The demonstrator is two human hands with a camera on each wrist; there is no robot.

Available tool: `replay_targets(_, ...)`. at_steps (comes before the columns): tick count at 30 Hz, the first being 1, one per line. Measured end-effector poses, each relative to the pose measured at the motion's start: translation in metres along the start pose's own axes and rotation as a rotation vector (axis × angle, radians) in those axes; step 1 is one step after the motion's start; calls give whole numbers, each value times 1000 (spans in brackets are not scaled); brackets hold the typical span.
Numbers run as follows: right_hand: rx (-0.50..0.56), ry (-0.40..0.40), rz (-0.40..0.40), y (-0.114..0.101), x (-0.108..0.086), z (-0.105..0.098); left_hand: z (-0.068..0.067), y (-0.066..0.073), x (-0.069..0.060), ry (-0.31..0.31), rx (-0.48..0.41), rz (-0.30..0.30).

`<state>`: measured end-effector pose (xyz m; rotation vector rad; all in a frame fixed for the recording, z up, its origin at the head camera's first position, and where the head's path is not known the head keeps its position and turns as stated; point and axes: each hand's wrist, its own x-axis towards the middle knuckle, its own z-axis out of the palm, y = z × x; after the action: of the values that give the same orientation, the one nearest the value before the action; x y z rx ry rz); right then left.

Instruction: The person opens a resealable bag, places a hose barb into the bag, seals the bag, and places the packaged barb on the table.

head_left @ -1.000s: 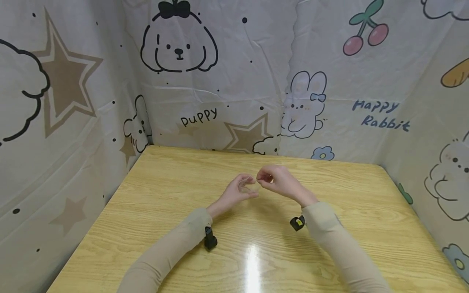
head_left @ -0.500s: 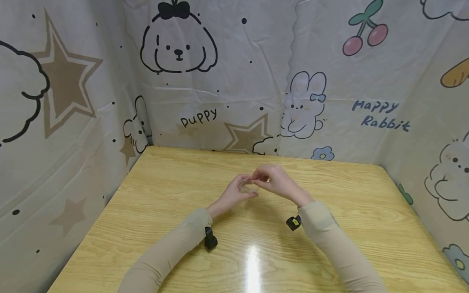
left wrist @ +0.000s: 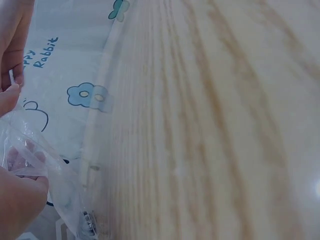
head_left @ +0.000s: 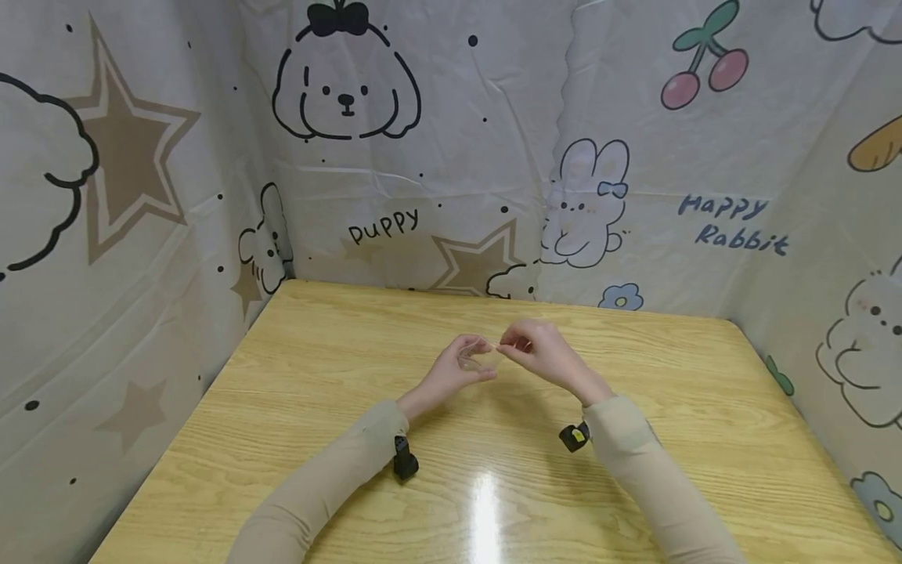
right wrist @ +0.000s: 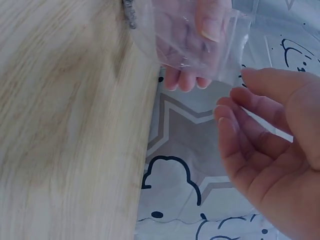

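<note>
A clear plastic bag point(right wrist: 231, 52) with a flat strip along its mouth hangs from my left hand point(head_left: 456, 366). The left thumb lies on the near side of the bag and the fingers show through it from behind. Small dark metallic pieces point(left wrist: 89, 223) sit in the bag's low end, too blurred to name. At the mouth's corner is my right hand point(head_left: 541, 352), its thumb and forefinger pinching the edge there. In the right wrist view, the right hand's other fingers point(right wrist: 232, 145) curl loosely below. Both hands are above the table.
A wood-grain table point(head_left: 338, 345) spreads beneath the hands, with a bright reflection near its front. Printed cloth point(head_left: 451, 157) walls stand along the back and both sides. Black wrist cameras sit by each cuff, one point(head_left: 405, 460) left and one point(head_left: 574, 436) right.
My right hand moved left along the bag's mouth to the left fingertips, then came back right to the corner. The left hand has stayed in place with the bag.
</note>
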<state>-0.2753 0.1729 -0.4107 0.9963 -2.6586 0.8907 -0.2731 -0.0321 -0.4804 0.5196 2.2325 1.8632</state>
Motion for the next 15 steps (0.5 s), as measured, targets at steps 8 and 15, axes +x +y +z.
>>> replay_targets(8, 42, -33, 68, 0, -3, 1, -2, 4, -1, -15, -7, 7)
replay_targets(15, 44, -77, 122, -1, -1, 3, -2, 2, 0, -24, -25, 12)
